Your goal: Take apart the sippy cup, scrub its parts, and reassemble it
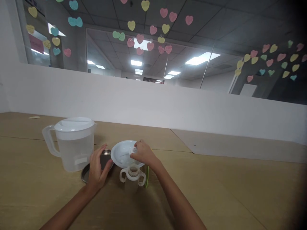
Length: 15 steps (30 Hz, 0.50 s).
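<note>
My right hand [145, 152] pinches a small white bottle cap [132, 150] over the white bowl [117, 155]. Something pale and clear lies in the bowl, too faint to name. My left hand [98, 167] has its fingers apart above a dark metal tray [85, 175], and nothing shows in its grasp. On that tray, behind the fingers, is a small shiny metal piece [106, 152]. Upright in front of the bowl stands a clear baby bottle [131, 183] with two side handles and an uncovered neck.
A lidded clear plastic pitcher [75, 147] stands to the left. Beside the bottle, on its right, is a thin green item [147, 177], partly hidden. Behind the wooden table [216, 185] runs a white wall [144, 102] below a window with heart-shaped notes.
</note>
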Each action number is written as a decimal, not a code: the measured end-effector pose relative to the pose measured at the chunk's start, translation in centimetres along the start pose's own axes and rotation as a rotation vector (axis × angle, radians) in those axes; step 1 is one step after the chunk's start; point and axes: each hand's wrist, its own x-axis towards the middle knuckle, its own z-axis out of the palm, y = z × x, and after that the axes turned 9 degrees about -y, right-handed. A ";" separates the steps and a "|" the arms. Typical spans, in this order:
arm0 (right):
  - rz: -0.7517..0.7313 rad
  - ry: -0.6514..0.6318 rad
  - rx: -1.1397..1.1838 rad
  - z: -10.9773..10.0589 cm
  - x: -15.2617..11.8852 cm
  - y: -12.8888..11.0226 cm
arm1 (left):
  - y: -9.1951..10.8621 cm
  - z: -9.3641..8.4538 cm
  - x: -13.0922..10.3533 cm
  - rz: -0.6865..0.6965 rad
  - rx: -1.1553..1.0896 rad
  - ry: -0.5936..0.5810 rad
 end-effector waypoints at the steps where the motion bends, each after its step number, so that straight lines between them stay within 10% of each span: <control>1: 0.029 -0.026 -0.036 0.3 0.4 0.6 | -0.5 -0.3 0.2 -0.004 0.040 0.046; 9: 0.044 -0.135 -0.106 2.4 1.9 2.8 | -4.1 -4.8 3.0 -0.031 0.246 0.607; 15: 0.063 -0.142 -0.119 2.1 2.0 3.1 | -10.2 -7.1 1.5 -0.423 0.253 0.822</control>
